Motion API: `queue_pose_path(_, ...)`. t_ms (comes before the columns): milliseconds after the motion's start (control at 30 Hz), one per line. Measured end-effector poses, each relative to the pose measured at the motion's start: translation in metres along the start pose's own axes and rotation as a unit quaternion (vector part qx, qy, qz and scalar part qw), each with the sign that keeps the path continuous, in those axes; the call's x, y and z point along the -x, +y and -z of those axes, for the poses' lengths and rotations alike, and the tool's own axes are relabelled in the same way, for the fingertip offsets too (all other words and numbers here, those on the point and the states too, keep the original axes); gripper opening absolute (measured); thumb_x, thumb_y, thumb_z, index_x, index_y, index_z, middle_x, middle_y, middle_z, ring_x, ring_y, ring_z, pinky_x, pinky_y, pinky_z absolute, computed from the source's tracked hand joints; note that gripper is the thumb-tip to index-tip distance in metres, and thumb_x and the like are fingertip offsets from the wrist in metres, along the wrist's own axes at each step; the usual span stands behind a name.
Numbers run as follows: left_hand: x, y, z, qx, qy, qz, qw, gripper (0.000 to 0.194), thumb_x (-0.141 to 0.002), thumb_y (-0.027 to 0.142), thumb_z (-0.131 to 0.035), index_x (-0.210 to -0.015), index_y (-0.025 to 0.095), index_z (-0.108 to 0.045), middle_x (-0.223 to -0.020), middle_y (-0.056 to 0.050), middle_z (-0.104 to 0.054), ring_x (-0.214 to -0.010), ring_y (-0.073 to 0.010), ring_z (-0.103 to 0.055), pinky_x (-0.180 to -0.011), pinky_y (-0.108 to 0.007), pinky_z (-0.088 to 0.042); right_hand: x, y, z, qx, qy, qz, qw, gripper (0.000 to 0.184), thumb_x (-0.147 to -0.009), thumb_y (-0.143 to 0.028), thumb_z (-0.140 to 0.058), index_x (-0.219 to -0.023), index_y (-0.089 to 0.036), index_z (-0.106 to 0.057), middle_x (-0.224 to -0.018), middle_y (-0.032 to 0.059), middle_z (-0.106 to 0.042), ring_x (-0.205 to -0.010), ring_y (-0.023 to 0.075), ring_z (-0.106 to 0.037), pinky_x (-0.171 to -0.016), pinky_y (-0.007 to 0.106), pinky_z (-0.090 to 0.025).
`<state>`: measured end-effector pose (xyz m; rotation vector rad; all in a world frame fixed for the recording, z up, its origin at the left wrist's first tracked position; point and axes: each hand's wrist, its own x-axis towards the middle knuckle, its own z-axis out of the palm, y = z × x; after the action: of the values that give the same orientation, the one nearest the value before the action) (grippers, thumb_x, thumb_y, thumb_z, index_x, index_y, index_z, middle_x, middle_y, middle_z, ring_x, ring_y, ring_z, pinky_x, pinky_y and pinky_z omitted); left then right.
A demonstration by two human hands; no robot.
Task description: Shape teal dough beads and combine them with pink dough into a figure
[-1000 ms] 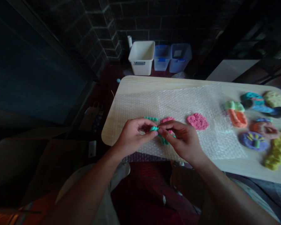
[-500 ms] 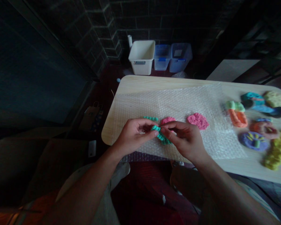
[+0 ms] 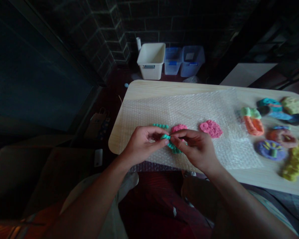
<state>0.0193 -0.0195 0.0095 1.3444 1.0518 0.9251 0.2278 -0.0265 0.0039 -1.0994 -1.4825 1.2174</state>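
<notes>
My left hand (image 3: 146,141) pinches a short bumpy strip of turquoise clay-like material (image 3: 165,136) between thumb and fingers. From the other side, the thumb and fingertips of my right hand (image 3: 195,144) close on the strip's right end. Below the fingertips lies a darker green bumpy piece (image 3: 176,149), partly covered by my hands. A row of small turquoise balls (image 3: 160,126) rests just beyond my left fingers. Behind my right fingertips is a pink lumpy piece (image 3: 178,128), half hidden, and farther right a second pink lumpy piece (image 3: 210,128) lies in full view.
Bubble wrap (image 3: 189,106) covers much of the wooden table (image 3: 149,85). At the right are an orange and green piece (image 3: 252,122), a purple disc (image 3: 270,149), a yellow lumpy piece (image 3: 295,161) and others. A white bin (image 3: 150,63) and blue-tinted boxes (image 3: 173,61) stand beyond the table.
Almost nothing differs. Both hands keep their pinch on the turquoise strip, with only a very slight shift of the fingers.
</notes>
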Motion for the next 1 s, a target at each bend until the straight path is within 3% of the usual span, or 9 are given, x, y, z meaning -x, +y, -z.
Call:
queue_pose_path(367,-0.0029,0.0004,0.0001,0.064,0.013,0.019,0.998,0.023,-0.081,0.025,-0.088,-0.099,0.015,-0.077,-0.098,-0.009,-0.083,-0.087,-0.0186,-0.077,-0.081,-0.03,-0.059,-0.0027,0.0016,0.0018,-0.098,0.01,-0.047,0.994,0.016,-0.091,-0.037,-0.084,-0.098,-0.023,-0.084,-0.087,0.0059,-0.08,-0.075,0.0178,-0.071,-0.064,0.029,-0.057)
queue_pose_path(733,-0.0041,-0.0044,0.0009,0.079,0.019,0.052,0.995,0.027,-0.079,0.026,-0.09,-0.1,0.014,-0.078,-0.107,-0.012,-0.085,-0.094,-0.0227,-0.081,-0.091,-0.037,-0.063,0.0017,0.0002,0.002,0.097,-0.017,0.105,0.99,0.016,-0.096,-0.024,-0.075,-0.109,-0.026,-0.085,-0.102,0.0078,-0.083,-0.092,0.0247,-0.075,-0.082,0.042,-0.061)
queue_pose_path(867,-0.0035,-0.0044,0.0007,0.071,0.02,0.041,0.996,0.021,-0.079,0.024,-0.089,-0.095,0.015,-0.079,-0.1,-0.01,-0.085,-0.09,-0.0214,-0.08,-0.087,-0.035,-0.063,0.0008,0.0005,0.0028,0.097,-0.013,0.119,0.988,0.013,-0.097,-0.023,-0.074,-0.102,-0.026,-0.085,-0.099,0.0073,-0.083,-0.091,0.0254,-0.076,-0.086,0.045,-0.061)
queue_pose_path(1000,-0.0031,-0.0035,0.0011,0.081,0.018,0.045,0.996,0.022,-0.078,0.022,-0.089,-0.096,0.015,-0.079,-0.1,-0.01,-0.085,-0.09,-0.02,-0.08,-0.087,-0.033,-0.063,0.0021,0.0015,0.0018,0.086,-0.022,0.09,0.992,0.011,-0.097,-0.024,-0.075,-0.103,-0.024,-0.083,-0.098,0.0071,-0.083,-0.087,0.022,-0.075,-0.079,0.039,-0.061)
